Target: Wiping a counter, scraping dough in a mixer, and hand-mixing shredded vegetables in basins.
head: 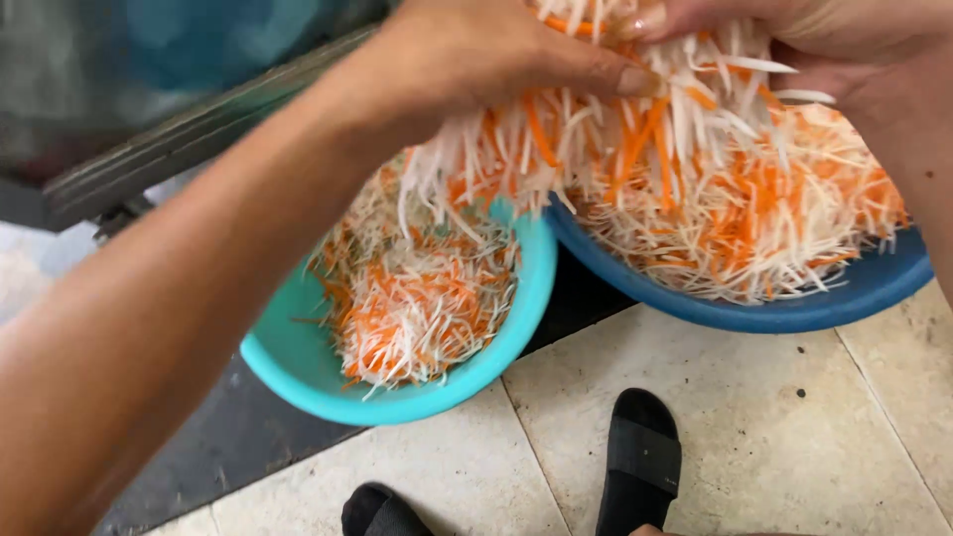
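Left forearm: crosses the view from the lower left corner up toward the top centre.
Left hand: fingers closed around a clump of shredded vegetables, thumb pressed along its front.
Teal bowl: sits lower left of centre, tilted, partly filled with white and orange shreds; its rim touches the blue basin.
Clump: white and orange strips hang down from both hands, above the place where the two rims meet.
Right hand: at the top right, fingers curled onto the same clump from the other side.
Blue basin: to the right, heaped with the same shredded mix.
Floor: pale tiles beneath, with a dark strip under the teal bowl.
Feet: black sandal at bottom centre, another just left of it.
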